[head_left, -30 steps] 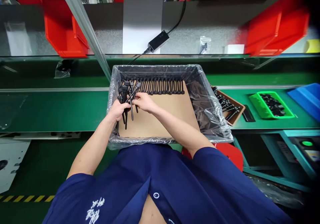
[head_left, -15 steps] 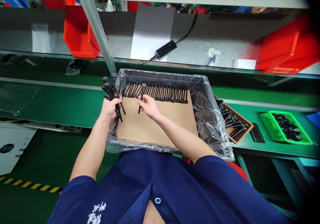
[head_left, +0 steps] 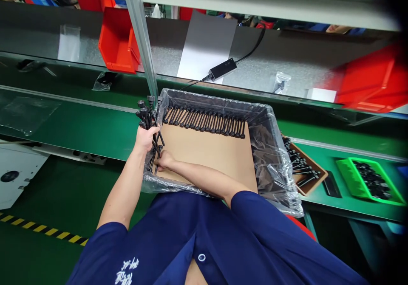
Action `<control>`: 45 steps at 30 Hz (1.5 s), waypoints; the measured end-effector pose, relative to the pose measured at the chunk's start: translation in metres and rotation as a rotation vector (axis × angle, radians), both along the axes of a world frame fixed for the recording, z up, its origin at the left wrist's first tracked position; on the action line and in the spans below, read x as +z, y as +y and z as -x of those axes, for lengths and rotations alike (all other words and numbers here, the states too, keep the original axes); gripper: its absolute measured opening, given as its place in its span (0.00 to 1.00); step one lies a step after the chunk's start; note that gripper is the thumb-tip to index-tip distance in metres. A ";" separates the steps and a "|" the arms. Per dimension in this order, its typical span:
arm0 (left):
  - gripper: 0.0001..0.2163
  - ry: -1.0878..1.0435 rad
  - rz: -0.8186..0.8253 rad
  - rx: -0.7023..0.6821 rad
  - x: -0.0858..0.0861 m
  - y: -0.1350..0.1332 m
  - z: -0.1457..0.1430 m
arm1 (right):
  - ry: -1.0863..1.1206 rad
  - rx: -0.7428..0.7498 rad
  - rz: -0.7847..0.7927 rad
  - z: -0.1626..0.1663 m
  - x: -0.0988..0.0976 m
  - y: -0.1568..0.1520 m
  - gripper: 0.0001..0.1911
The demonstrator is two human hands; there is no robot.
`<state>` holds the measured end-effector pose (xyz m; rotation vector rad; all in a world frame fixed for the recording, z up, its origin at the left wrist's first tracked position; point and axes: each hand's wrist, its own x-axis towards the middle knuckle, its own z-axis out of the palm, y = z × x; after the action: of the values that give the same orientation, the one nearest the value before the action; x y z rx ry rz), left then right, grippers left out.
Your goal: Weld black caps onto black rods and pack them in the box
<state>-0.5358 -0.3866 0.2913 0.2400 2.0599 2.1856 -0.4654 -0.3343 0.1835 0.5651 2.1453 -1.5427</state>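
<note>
My left hand (head_left: 145, 139) is closed round a bunch of black ribbed rods with wide heads (head_left: 145, 114), held over the left wall of a plastic-lined crate (head_left: 276, 138). Below it, my right hand (head_left: 165, 161) pinches one black rod (head_left: 159, 154), head towards the back, at the crate's front left corner. Other rods lie beside it there, partly hidden by the hands. Along the back of the crate runs a row of the same rods (head_left: 204, 121), side by side on a brown cardboard sheet (head_left: 210, 155).
Right of the crate stand a brown box of black rods (head_left: 306, 168) and a green bin of small black parts (head_left: 371, 179). On the shelf behind are red bins (head_left: 117, 43), a white sheet (head_left: 204, 43) and a black cabled box (head_left: 223, 69). A metal post (head_left: 140, 30) rises behind the crate's left corner.
My right hand has moved from the back row to the crate's front left corner. The rod it held over the row's left part now appears laid there. The view has shifted slightly.
</note>
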 end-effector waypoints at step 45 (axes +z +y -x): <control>0.11 -0.052 -0.192 0.012 -0.016 0.007 0.002 | 0.839 0.846 -0.673 -0.032 -0.016 0.019 0.09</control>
<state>-0.5375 -0.3799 0.2755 0.1880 1.8301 2.3717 -0.4335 -0.3149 0.1676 -0.9073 2.9043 -0.5721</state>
